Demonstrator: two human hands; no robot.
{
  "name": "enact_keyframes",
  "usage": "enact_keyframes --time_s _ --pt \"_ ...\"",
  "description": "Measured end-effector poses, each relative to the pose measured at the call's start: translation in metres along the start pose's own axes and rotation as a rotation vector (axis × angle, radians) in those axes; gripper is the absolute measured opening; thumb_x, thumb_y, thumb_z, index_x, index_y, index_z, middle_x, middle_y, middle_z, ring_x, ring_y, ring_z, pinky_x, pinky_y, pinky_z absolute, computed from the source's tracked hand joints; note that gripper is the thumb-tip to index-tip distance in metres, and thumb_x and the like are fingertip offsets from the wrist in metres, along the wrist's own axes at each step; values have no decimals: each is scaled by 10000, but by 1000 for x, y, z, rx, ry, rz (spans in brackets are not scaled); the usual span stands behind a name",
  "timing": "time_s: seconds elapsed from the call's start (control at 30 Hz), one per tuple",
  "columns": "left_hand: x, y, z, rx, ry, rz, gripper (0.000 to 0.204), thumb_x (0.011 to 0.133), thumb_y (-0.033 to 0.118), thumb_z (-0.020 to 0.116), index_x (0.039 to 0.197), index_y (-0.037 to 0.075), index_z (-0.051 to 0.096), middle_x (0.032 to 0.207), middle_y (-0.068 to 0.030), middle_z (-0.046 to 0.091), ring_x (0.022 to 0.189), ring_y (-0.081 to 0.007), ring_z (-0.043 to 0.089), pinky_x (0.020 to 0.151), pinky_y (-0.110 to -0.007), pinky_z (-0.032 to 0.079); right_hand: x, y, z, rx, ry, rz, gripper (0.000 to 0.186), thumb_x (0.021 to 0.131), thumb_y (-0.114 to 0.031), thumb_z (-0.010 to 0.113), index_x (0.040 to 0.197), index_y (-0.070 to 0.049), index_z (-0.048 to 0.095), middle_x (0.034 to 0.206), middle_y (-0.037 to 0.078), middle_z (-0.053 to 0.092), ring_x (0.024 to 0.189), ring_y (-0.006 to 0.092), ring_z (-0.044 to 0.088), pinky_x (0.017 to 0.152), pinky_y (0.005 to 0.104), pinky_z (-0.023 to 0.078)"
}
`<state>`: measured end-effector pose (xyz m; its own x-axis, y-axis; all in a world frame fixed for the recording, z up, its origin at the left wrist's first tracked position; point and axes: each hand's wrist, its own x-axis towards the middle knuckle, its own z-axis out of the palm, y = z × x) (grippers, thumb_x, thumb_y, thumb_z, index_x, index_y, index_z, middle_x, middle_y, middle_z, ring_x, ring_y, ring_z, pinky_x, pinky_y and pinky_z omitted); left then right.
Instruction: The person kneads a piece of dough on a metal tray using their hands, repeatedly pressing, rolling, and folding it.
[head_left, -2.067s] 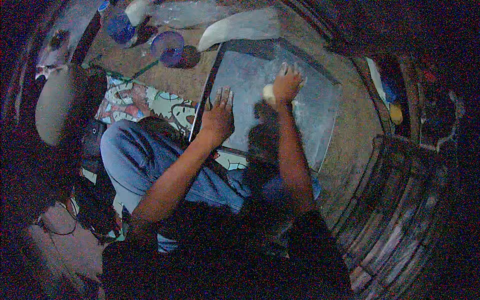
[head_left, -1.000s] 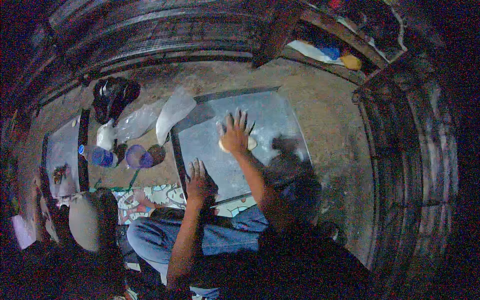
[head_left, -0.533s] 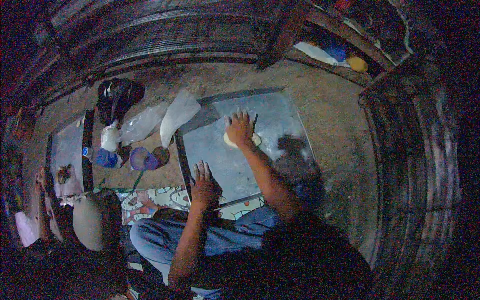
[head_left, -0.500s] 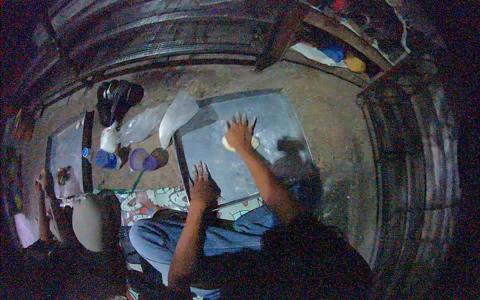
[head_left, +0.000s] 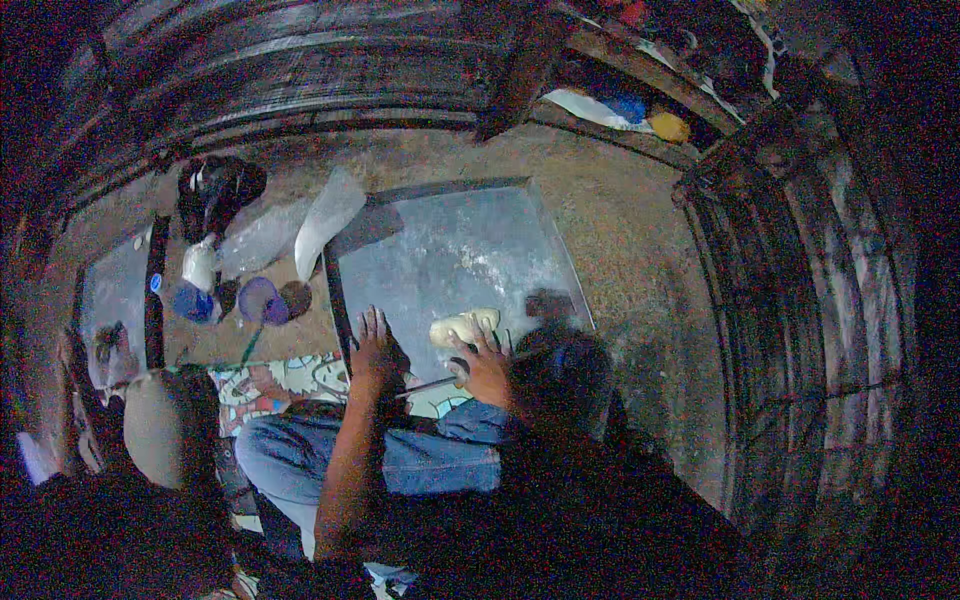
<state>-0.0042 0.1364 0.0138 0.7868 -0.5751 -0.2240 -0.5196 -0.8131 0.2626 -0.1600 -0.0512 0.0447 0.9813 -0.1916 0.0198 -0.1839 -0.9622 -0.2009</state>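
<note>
On the floor, a dusted metal sheet is laid flat, and a pale dough is seen near its near edge. The right hand is placed just behind the dough, fingers spread wide and nothing gripped; its fingertips are touching or almost touching the lump. Half a second ago the same hand was pressed on the dough further up the sheet, so the dough has been rolled back toward the body and lengthened into a short log; by that sign, one kneading stroke is judged complete. The left hand is kept flat on the sheet's near left edge, open, holding nothing, as it was earlier. A thin rod lies at the sheet's near edge between the hands. Left of the sheet, a clear bag, two purple cups and a white bottle are grouped on the floor.
</note>
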Motion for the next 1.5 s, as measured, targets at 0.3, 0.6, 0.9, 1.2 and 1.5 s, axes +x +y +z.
enact_keyframes --time_s 0.3,0.6,0.9,1.2,1.5 --pt "-1 -2 12 -12 93 52 931 832 320 621 1563 32 122 1641 -170 88 1510 -380 102 1178 -564 225 74 1 21 -23 193 19 829 817 -570 688 1493 -177 412 1581 282 184 1427 581 123 1131 695 144" --pt "-3 8 -18 -71 -111 -32 833 887 248 543 1582 91 112 1668 -93 12 1530 -325 69 1163 -556 263 222 -6 4 9 170 309 898 836 -688 581 1526 -159 355 1600 262 161 1434 563 145 1083 739 206" --pt "1 8 5 27 -1 -37 851 880 278 580 1580 93 132 1666 -96 41 1529 -324 71 1156 -563 263 277 38 36 -182 249 273 752 928 -654 440 1492 -158 421 1579 230 275 1432 515 234 1120 693 201" --pt "-2 9 -6 -125 -67 -40 865 851 256 564 1581 86 131 1669 -90 16 1533 -316 36 1187 -575 177 127 -7 5 -69 16 160 558 957 -495 524 1432 -201 511 1533 225 359 1364 502 359 1146 642 202" --pt "6 -2 18 -157 31 -9 959 802 201 646 1579 79 96 1654 -162 -3 1518 -384 45 1189 -556 205 5 -2 -18 -113 34 -109 523 938 -386 611 1411 -179 524 1582 213 248 1450 472 198 1102 722 155"
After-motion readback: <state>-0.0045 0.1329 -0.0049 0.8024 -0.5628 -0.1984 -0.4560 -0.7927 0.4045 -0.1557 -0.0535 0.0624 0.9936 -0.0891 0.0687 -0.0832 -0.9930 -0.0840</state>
